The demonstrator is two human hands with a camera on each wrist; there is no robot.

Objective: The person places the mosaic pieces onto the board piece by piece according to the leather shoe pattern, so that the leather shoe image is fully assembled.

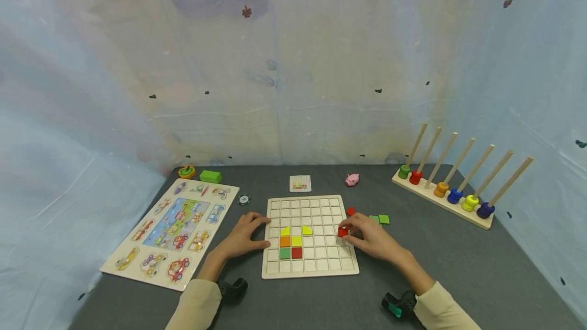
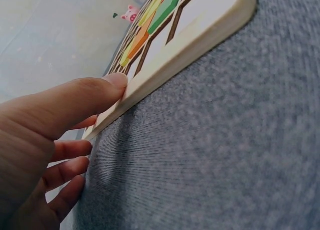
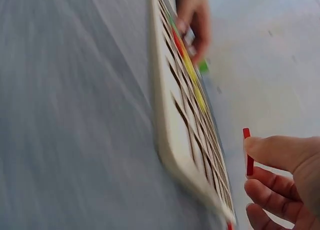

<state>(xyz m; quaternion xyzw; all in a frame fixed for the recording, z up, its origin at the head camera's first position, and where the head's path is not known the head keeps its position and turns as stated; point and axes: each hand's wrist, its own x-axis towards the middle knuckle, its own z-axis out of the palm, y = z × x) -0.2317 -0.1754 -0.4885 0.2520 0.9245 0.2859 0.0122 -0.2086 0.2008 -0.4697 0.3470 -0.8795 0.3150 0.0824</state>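
Observation:
A wooden grid board (image 1: pixel 323 271) lies on the table in the head view. Set in its left half are two yellow rounded pieces, an orange tile (image 1: pixel 285 241), a yellow tile (image 1: pixel 296 241), a green tile (image 1: pixel 285 253) and a red tile (image 1: pixel 296 253). My left hand (image 1: pixel 245 235) rests at the board's left edge, its thumb on the rim and the other fingers loosely bent beside it. Over the right side of the board, my right hand (image 1: pixel 373 238) pinches a red square tile (image 3: pixel 249 157) between thumb and fingers, raised above the board in the right wrist view.
Right of the board lie another red piece (image 1: pixel 350 211) and green tiles (image 1: pixel 383 219). Behind it are a pattern card (image 1: pixel 300 184) and a pink pig (image 1: pixel 352 180). A vehicle puzzle (image 1: pixel 183 233) and a green block (image 1: pixel 211 176) lie left; a peg stacker (image 1: pixel 442 197) stands right.

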